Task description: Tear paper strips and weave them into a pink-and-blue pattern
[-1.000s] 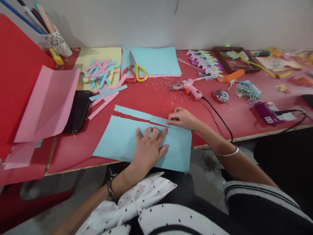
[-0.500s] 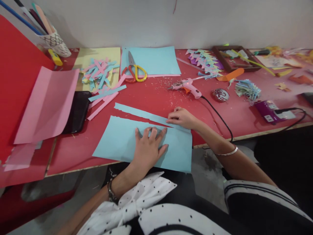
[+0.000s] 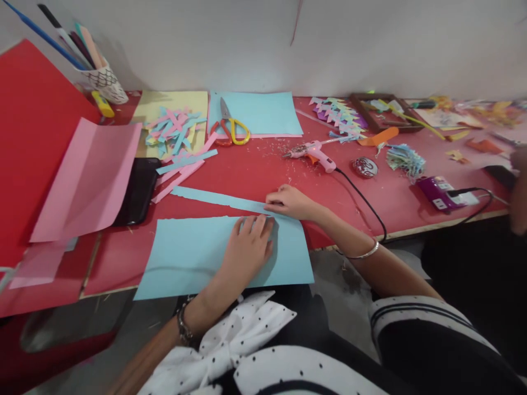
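A light blue sheet of paper (image 3: 185, 249) lies at the table's front edge and overhangs it. My left hand (image 3: 247, 244) presses on the sheet, palm down, fingers resting near its far edge. Along that edge runs a narrow blue paper strip (image 3: 218, 198), apart from the sheet at the left, with a rough torn side. My right hand (image 3: 290, 202) pinches the strip toward its right end, thumb and fingers closed. Whether the strip still joins the sheet under my right hand is hidden.
Behind lie scissors (image 3: 228, 123), a heap of paper strips (image 3: 177, 129) and a pink glue gun (image 3: 315, 153) with a cord. A phone (image 3: 138, 189) and folded pink paper (image 3: 86, 181) are at left. A purple power adapter (image 3: 438, 193) stands at right; another person's hand (image 3: 519, 186) shows there.
The strip's left end has swung left and lower, and the sheet has turned and shifted left. My right hand has moved left; the left hand's fingers are closer together. Another person's hand appears at right.
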Tool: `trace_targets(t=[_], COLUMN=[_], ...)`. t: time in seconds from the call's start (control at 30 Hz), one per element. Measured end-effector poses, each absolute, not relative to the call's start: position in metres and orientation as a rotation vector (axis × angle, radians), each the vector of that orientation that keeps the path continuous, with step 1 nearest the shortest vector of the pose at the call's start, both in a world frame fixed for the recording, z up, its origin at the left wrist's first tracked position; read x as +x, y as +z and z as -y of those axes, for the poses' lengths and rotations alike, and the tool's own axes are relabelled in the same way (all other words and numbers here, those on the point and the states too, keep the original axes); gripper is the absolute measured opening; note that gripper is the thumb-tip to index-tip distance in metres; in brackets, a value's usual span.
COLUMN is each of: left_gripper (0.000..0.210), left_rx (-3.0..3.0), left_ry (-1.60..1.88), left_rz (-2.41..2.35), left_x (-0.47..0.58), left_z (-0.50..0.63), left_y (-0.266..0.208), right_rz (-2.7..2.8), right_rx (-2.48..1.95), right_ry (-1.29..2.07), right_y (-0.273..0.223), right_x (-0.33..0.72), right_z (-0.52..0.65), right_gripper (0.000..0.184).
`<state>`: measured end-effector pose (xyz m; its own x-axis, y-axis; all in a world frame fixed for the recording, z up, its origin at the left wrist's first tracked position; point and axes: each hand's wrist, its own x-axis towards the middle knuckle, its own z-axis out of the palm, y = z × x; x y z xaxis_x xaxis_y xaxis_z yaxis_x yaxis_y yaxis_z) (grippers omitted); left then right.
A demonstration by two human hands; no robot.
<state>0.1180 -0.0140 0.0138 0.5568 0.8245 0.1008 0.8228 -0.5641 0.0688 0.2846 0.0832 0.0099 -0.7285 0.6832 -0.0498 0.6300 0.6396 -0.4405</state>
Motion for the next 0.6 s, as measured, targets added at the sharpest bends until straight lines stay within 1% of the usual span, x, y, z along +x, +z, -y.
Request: trace_targets(t=[0.17,0.6], left_gripper=[0.044,0.045], left_rx=[2.712,2.708], left_ry=[0.176,0.156], left_rz=[-1.477,-1.465], left_x=[0.124,0.122], left_z=[0.011,0.012], left_y=[0.009,0.009], right_rz=[2.77,2.762], right_rx=[-1.095,-1.032], right_ry=[0.665,0.71], right_y=[0.012,0.005], right_x=[0.279,0.284], right_z=[-0.089,-0.096], right_gripper=[0.035,0.05])
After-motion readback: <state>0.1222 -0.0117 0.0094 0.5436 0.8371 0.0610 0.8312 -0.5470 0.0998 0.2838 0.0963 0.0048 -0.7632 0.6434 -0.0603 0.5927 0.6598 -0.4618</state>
